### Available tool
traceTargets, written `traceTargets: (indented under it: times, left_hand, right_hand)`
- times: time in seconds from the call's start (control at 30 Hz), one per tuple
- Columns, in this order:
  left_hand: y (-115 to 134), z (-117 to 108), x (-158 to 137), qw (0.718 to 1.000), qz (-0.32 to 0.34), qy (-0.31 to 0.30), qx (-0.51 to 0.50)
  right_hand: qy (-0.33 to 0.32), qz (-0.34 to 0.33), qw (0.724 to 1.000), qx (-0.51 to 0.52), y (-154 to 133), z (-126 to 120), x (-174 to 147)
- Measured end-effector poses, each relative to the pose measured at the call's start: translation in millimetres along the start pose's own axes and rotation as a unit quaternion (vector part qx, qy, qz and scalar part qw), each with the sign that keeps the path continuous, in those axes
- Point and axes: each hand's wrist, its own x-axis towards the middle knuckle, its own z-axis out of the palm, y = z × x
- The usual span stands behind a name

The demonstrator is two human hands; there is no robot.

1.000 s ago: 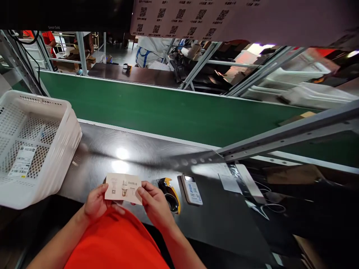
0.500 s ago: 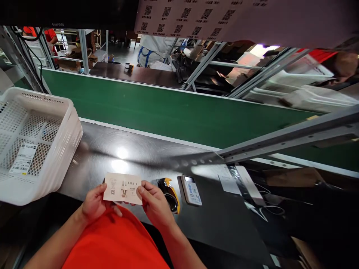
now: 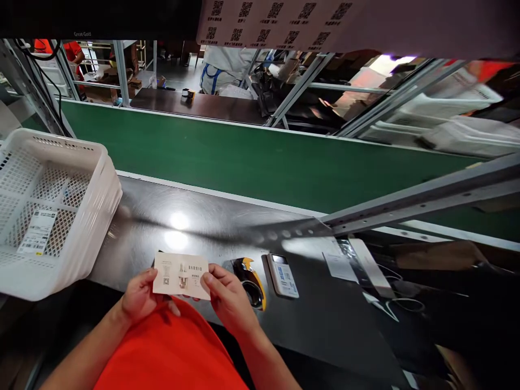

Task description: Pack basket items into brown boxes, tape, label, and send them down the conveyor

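Observation:
A cream printed card point(image 3: 173, 273) with dark lettering and a small shiny piece at its middle is held over the near edge of the metal table. My left hand point(image 3: 140, 295) grips its left edge, and my right hand point(image 3: 227, 292) pinches the right edge with the thumb on top. Fingers reach under the card, partly hidden. Close to my right hand lies a black and yellow tape dispenser point(image 3: 254, 284). A pale boxy device point(image 3: 284, 276) with a dark screen and printed label rests just right of it.
White perforated baskets point(image 3: 91, 216) are stacked at the left, a labelled packet point(image 3: 38, 232) inside the top one. Beyond the metal table point(image 3: 211, 222) runs a green conveyor belt point(image 3: 244, 157). A slanted metal beam point(image 3: 410, 203), cables and papers occupy the right; a printed code sheet point(image 3: 276, 24) hangs overhead.
The view has shifted slightly, so the table items appear a little further right. Both hands keep the same hold on the card.

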Motion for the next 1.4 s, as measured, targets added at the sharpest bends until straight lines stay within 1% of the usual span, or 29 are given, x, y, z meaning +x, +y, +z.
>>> traceTargets:
  times: [0.17, 0.43, 0.7, 0.93, 1.23, 1.4]
  left_hand:
    - [1, 1, 2, 1.000, 0.009, -0.006, 0.001]
    - [0, -1, -1, 1.000, 0.012, -0.010, 0.002]
    - [-3, -5, -5, 1.000, 0.006, 0.002, -0.007]
    - [-3, -1, -5, 1.000, 0.024, 0.008, 0.004]
    - [-6, 0, -3, 1.000, 0.019, 0.020, 0.011]
    - [-4, 9, -4, 0.999, 0.034, 0.011, 0.016]
  right_hand:
    - [-0.005, -0.005, 1.000, -0.002, -4, 1, -1]
    - [-0.006, -0.003, 1.000, -0.011, 0, 2, -1]
    - [-0.010, -0.006, 1.000, -0.015, 5, 1, 1]
    - [-0.011, -0.009, 1.000, -0.021, 4, 2, -1]
    - [0.003, -0.019, 0.999, -0.027, 7, -2, -5]
    - [-0.001, -0.015, 1.000, -0.025, 7, -3, -4]
